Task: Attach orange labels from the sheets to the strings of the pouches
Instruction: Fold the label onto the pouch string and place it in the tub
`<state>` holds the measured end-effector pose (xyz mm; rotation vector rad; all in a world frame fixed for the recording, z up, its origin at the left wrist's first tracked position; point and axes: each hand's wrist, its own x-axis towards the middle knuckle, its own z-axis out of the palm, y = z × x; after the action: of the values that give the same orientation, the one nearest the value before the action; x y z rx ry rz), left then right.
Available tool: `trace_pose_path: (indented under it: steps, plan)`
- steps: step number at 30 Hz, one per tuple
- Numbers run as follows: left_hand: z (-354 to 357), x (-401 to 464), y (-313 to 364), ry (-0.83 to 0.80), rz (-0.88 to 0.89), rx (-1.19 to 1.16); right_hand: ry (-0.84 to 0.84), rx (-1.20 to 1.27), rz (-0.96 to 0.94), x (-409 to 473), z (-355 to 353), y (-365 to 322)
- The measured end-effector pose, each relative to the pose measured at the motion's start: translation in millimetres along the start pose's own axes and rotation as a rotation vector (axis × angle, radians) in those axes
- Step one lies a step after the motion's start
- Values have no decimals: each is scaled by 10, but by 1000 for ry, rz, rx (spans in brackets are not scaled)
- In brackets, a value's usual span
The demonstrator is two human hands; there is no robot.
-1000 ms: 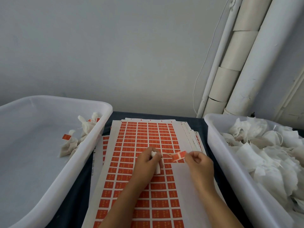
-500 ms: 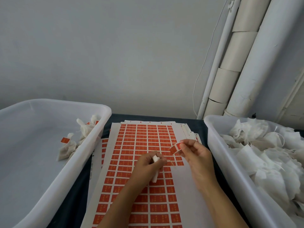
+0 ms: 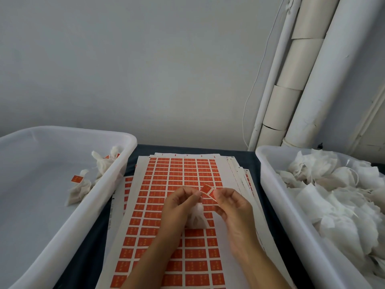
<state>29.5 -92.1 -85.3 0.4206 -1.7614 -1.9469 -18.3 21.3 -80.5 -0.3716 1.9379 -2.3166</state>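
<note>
Above the sheet of orange labels (image 3: 183, 180) on the bench, the left hand (image 3: 179, 207) grips a white pouch (image 3: 196, 217) hanging between both hands. The right hand (image 3: 233, 207) pinches a peeled orange label (image 3: 208, 189) just above it; its yellow print is unreadable. Farther off, the left tub (image 3: 62, 222) holds labelled pouches, the right tub (image 3: 277, 197) unlabelled ones.

A dark blue table (image 3: 239, 153) carries everything. In the middle lies a stack of label sheets (image 3: 183, 176), the top one printed with rows of orange labels. A white plastic bin (image 3: 68, 222) sits at its left, another white bin (image 3: 277, 205) at its right, both just beside the stack.
</note>
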Motion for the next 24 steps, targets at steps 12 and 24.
trace_pose_path:
  steps: [12, 24]
  plan:
    - [12, -22, 8, -95, 57, 93, 4, -20, 43, 32, 6, 71]
    - [8, -19, 4, -68, 13, 75, 10, -83, 51, -2, 25, 92]
